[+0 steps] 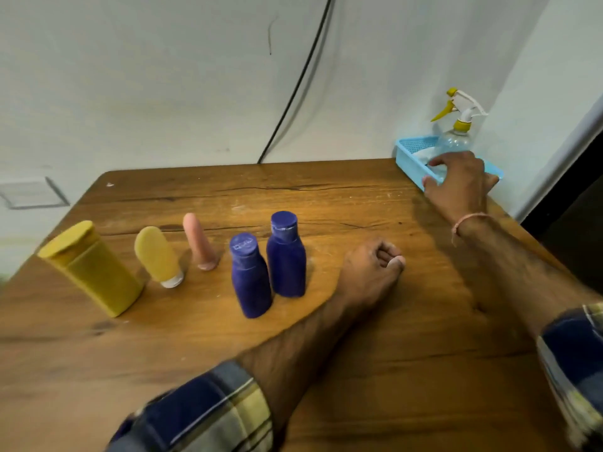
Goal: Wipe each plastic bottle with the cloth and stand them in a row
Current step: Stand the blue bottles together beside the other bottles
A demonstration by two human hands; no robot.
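Several plastic bottles stand in a row on the wooden table: a large yellow bottle, a small yellow tube on its white cap, a pink tube, and two dark blue bottles. My left hand rests on the table just right of the blue bottles, fingers curled, holding nothing. At the back right, my right hand reaches over the blue basket, fingers spread above a pale cloth and the base of a spray bottle.
The basket sits at the table's back right corner against the wall. A black cable runs down the wall to the table's back edge. A dark opening lies to the right beyond the table edge.
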